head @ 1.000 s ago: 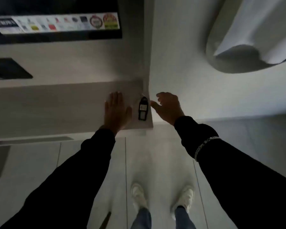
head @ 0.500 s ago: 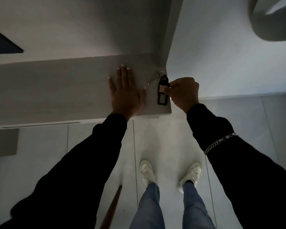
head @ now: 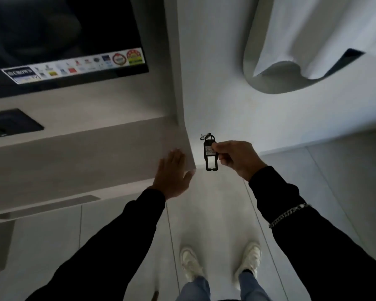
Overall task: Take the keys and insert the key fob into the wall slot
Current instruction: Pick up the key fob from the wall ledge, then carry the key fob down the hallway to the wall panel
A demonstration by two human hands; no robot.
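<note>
Fob [head: 209, 153] is the first concern, though the scene is read from the left. At far left a dark screen [head: 63, 40] with a sticker strip is mounted above a pale shelf [head: 85, 153]. The left hand [head: 173, 173] is laid flat on the shelf's right end, fingers stretched and close together, nothing held in it. Just right of the shelf corner the fob is seen clear of the shelf, hanging upright in the air in front of the white wall [head: 215, 94]. It is pinched near its upper half, on the pale label, between the thumb and curled fingers of the right hand [head: 237, 158]. A small ring [head: 205, 136] shows at its top; whether keys hang from it cannot be told. Farther right a chain bracelet [head: 289, 215] is worn over the dark sleeve.

The fob is judged light, flat and stiff, probably hard plastic, with an open frame at its lower end. Little grip force should be needed, but a smooth face may slip or swing on a loose pinch. It is best held by the broad faces near the ring end, so that the lower end is left free for the slot. No wall slot is seen in this view.
</note>
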